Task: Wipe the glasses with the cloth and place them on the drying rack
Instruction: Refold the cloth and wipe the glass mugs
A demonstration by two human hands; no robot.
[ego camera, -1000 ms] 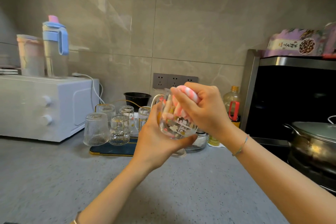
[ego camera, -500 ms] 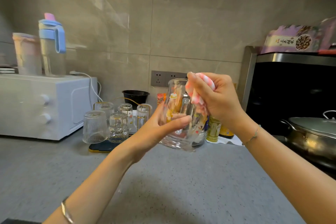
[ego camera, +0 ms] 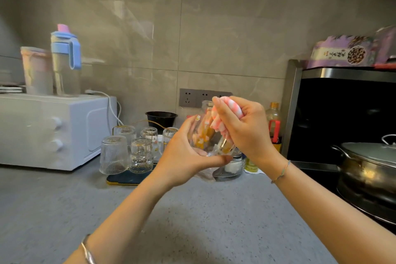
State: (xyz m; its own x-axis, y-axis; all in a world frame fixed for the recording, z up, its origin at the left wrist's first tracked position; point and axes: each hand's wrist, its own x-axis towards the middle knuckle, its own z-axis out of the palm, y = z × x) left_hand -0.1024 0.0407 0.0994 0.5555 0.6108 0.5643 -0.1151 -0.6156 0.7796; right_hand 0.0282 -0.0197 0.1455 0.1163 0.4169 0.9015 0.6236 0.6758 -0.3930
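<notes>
Left hand (ego camera: 182, 156) wraps the glass (ego camera: 203, 135), mouth up toward right hand (ego camera: 244, 133), which is pinching the cloth (ego camera: 232, 106). I read the drying rack (ego camera: 126, 179) as left of the left hand, so that hand is nearer.

The cloth (ego camera: 231, 106) is pink-and-white striped. The glass (ego camera: 204, 135) is clear, printed in orange and white. At its nine o'clock, ribbed clear glasses (ego camera: 113, 154) stand on a dark-blue, gold-rimmed drying rack (ego camera: 128, 178) — further that way, a white microwave (ego camera: 53, 130). The counter (ego camera: 192, 221) is speckled grey.
</notes>
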